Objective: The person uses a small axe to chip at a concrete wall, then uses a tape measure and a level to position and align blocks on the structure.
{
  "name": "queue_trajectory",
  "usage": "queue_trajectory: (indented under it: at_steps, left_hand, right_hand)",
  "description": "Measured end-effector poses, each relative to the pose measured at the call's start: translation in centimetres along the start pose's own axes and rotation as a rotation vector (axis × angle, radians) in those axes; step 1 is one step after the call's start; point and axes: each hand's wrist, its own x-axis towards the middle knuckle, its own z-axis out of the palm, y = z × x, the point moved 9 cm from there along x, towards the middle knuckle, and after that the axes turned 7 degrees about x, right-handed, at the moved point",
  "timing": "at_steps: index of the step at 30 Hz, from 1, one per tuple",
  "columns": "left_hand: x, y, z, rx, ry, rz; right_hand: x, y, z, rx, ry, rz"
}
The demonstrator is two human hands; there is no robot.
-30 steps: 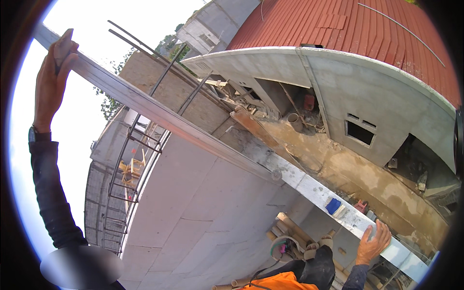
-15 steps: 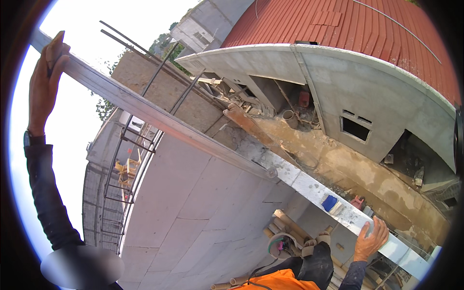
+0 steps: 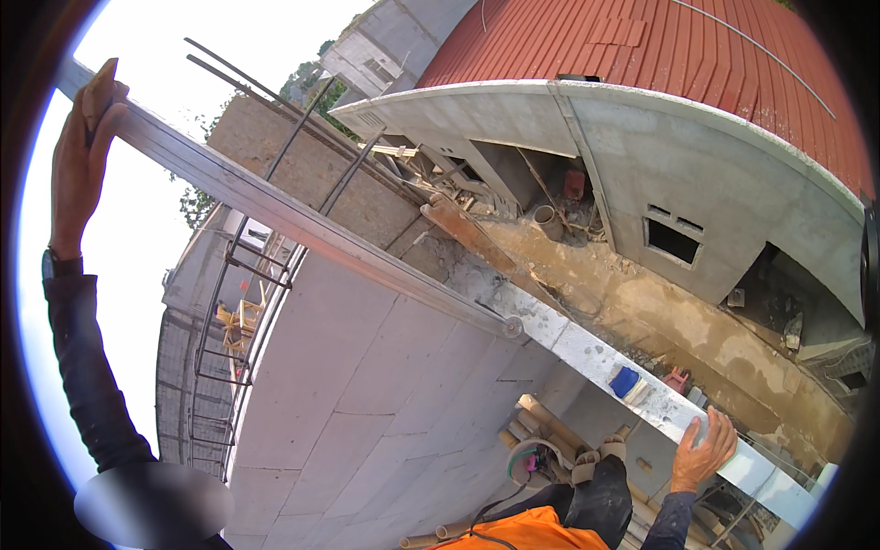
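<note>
Little has changed in the last second: the left hand [image 3: 81, 165] still grasps the bar [image 3: 275, 206] near its upper end, while the right hand [image 3: 704, 454] stays loosely open on the wall's top [image 3: 587, 353], so the bar seems held steady. It looks long, straight and grey. Its lower end lies by the top's near edge; contact is hard to tell.

Bright, diffuse daylight. Sky [image 3: 266, 37] upper left blown out to white; bluish glare along left rim. Window opening [image 3: 672, 243] sunk to near black. Soft pinkish sheen on long metal bar [image 3: 321, 234]. Fisheye bows the red corrugated roof [image 3: 678, 82]; frame corners black. Smeared oval blur over dark sleeve [image 3: 96, 367], lower left. Mid-scene reasonably sharp.
</note>
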Motion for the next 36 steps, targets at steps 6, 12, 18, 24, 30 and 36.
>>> queue_trajectory:
  at_steps: [6,12,18,24,30,36]
  left_hand:
    - [0.1,0.2,0.0,-0.034,-0.011,-0.007]
    - [0.0,-0.3,0.4,0.029,0.005,-0.011]
    - [-0.5,-1.2,1.2,0.091,0.018,-0.018]
    - [0.3,-1.1,0.3,0.037,-0.02,-0.02]
    - [-0.3,-1.1,0.8,0.038,-0.005,-0.034]
    - [-0.1,-0.8,0.7,0.008,-0.03,-0.053]
  right_hand:
    - [0.2,-0.3,-0.2,-0.004,0.001,-0.001]
    - [0.1,0.1,-0.1,0.0,0.011,-0.003]
    - [0.3,0.0,-0.3,-0.016,0.017,-0.007]
    - [-0.1,0.0,0.2,0.001,0.009,-0.005]
    - [-0.1,0.2,0.2,-0.004,0.017,0.013]
    - [-0.2,0.5,0.2,-0.01,0.027,0.008]
